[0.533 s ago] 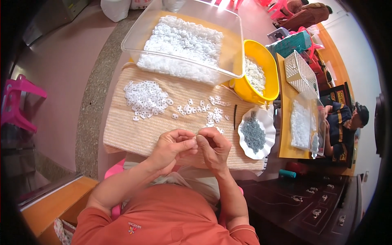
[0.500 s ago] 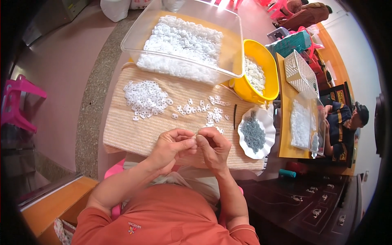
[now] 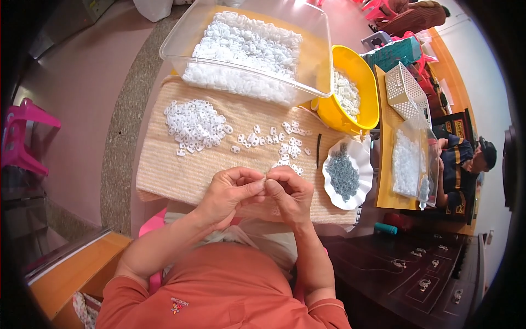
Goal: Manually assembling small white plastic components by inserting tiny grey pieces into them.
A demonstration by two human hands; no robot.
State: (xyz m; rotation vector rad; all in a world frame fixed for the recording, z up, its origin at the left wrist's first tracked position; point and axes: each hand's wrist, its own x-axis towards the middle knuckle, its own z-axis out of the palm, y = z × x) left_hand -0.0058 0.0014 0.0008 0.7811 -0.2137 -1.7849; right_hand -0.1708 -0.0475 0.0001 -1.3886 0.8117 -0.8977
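Observation:
Fingertips pinched, my left hand [image 3: 233, 196] and my right hand [image 3: 290, 196] meet over the near edge of the cloth-covered table [image 3: 181, 170]. What lies between the fingers is too small and hidden to name. Just beyond the hands are loose small white plastic pieces with holes [image 3: 294, 147]. A larger heap of the same white pieces [image 3: 194, 123] sits to the left. Right of the loose pieces lies a thin black stick [image 3: 319, 151]. Beside it a white scalloped dish [image 3: 331, 189] holds a mound of small grey parts [image 3: 344, 176].
A clear plastic bin [image 3: 175, 55] of white pieces stands at the back, with a yellow tub [image 3: 374, 104] to its right. Further right, a person [image 3: 466, 164] sits by another clear bin [image 3: 433, 181] and a white perforated basket [image 3: 402, 90]. A pink stool [image 3: 24, 134] stands left.
Both hands stay pinched together in nearly the same place. The view has shifted slightly, so the table things appear a little higher.

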